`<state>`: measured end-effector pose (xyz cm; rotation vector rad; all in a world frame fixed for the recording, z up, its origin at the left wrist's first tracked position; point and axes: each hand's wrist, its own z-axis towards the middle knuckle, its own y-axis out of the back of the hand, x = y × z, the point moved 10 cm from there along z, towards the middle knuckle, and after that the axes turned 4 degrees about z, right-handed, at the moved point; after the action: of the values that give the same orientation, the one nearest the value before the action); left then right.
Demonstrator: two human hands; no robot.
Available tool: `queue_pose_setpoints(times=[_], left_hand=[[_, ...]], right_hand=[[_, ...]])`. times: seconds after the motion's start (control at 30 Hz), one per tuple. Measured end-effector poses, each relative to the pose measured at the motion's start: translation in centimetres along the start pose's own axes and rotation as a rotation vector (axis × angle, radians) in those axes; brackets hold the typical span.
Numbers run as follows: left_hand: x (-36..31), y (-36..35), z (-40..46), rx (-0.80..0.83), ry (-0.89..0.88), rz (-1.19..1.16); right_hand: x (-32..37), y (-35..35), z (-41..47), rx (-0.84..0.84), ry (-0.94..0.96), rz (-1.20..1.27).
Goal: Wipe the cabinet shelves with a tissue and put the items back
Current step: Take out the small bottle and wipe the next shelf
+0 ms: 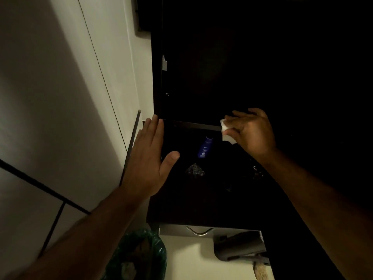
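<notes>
A dark cabinet [252, 67] is filling the right and middle of the view, its inside mostly lost in shadow; a pale wall [60, 87] with dark seams is running down the left side beside it; a thin shelf edge [191, 125] is crossing the cabinet between the two hands. The left hand [148, 158] is reaching up with fingers straight and together, thumb spread, holding nothing, its fingertips lying at the cabinet's left edge by the end of the shelf; whether they are touching it is unclear. The right hand [252, 132] is pinching a crumpled white tissue [227, 131] in curled fingers, the tissue sitting right at the shelf edge. Below the shelf, a blue bottle [205, 147] is showing in the dark; a green-lined bin [139, 255] is sitting at the bottom, beside a pale surface [191, 259] bearing a curved metal handle [198, 231].
</notes>
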<state>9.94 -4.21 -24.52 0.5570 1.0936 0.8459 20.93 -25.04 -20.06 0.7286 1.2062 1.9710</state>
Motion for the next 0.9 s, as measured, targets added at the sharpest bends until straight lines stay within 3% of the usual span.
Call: queue_pose_setpoints(times=[0.23, 0.33, 0.5, 0.63, 0.9], left_hand=[[-2.7, -0.2, -0.7, -0.017, -0.026, -0.018], [-3.7, -0.7, -0.7, 0.001, -0.043, -0.004], [-4.5, -1.1, -1.0, 0.008, -0.053, 0.011], [-5.1, -1.5, -1.4, 0.014, -0.059, 0.011], [-4.9, -1.6, -1.4, 0.048, -0.032, 0.031]], right_hand=[[-4.6, 2.3, -1.8, 0.108, -0.098, -0.211], [-4.4, 3.0, -2.3, 0.097, -0.043, -0.365], [-8.5, 3.1, -2.7, 0.263, -0.331, -0.45], [-8.3, 3.9, -3.3, 0.253, -0.359, -0.61], [-7.2, 3.6, -4.3, 0.456, -0.315, -0.861]])
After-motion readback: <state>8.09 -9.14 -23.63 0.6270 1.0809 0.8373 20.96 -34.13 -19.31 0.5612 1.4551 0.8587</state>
